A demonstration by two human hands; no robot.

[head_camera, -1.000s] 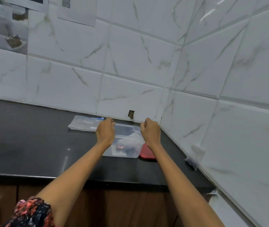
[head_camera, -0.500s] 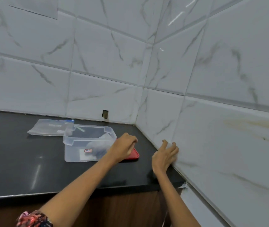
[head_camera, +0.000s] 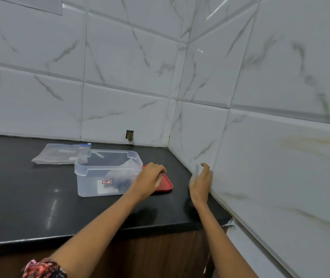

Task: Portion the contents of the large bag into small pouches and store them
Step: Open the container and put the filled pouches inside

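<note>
1. On a black countertop [head_camera: 19, 197] set into a corner of white marble-patterned wall tiles [head_camera: 120, 67], a clear plastic container [head_camera: 104, 177] stands open, with no lid on it.
2. Inside the container lie small clear pouches [head_camera: 120, 177]; their contents are too blurred to make out.
3. Flat on the counter, touching the container's right side, lies a red lid [head_camera: 165, 183].
4. Behind the container to the left, a large clear zip bag [head_camera: 59, 153] lies flat near the back wall.
5. Left hand [head_camera: 150, 180]: resting on the red lid, fingers curled over its far edge.
6. Right hand [head_camera: 201, 182]: well apart from the left, hovering beside the right-hand wall, fingers loosely spread and holding nothing.
7. At the lower left edge, a floral sleeve [head_camera: 43, 267] shows on the left arm.
</note>
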